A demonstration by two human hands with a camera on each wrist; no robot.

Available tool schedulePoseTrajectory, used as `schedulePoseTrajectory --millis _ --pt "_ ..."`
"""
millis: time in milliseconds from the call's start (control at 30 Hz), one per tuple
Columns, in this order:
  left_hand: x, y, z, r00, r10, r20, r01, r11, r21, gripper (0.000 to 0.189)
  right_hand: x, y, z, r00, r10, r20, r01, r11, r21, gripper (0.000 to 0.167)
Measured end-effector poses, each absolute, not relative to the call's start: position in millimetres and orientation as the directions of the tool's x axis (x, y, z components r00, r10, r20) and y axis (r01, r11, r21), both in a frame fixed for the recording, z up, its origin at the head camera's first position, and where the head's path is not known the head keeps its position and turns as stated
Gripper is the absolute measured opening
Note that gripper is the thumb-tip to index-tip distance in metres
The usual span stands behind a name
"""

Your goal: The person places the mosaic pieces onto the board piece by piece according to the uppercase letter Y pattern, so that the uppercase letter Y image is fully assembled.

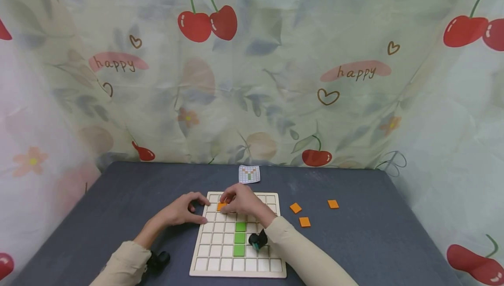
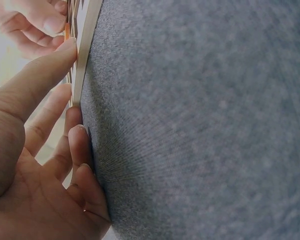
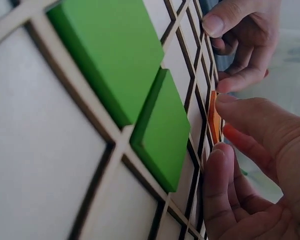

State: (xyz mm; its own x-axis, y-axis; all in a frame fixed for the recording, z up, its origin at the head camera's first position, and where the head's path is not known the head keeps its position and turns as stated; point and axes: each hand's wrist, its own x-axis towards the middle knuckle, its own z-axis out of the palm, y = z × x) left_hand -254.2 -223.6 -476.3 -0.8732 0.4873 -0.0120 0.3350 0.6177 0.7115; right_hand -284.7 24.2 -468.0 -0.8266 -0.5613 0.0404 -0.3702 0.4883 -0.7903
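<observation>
A white grid board with a pale wooden frame lies on the dark table. Several green square tiles form a column in it, two of them large in the right wrist view. My right hand reaches over the upper part of the board and pinches an orange square tile at an upper-left cell; its thumb is at the tile in the right wrist view. At the board's left edge, my left hand touches the frame with extended thumb and index finger, its other fingers beside the edge.
Loose orange tiles lie right of the board: one near it, another lower, a third farther right. A small card with a coloured grid pattern lies behind the board. A printed curtain hangs along the table's back edge.
</observation>
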Motion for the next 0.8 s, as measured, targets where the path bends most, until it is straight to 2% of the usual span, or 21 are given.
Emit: schedulePoseTrajectory --millis 367,800 --pt "-257.0 -224.7 -480.3 -0.872 0.490 0.001 0.347 0.616 0.708 0.042 -287.5 34.6 -469.9 -0.793 -0.606 0.061 -0.376 0.409 -0.831 0.006" --pt "-253.9 -223.1 -478.4 -0.881 0.472 -0.014 0.326 0.630 0.705 0.041 -283.0 71.0 -461.7 -0.734 -0.670 0.114 -0.424 0.320 -0.847 0.021"
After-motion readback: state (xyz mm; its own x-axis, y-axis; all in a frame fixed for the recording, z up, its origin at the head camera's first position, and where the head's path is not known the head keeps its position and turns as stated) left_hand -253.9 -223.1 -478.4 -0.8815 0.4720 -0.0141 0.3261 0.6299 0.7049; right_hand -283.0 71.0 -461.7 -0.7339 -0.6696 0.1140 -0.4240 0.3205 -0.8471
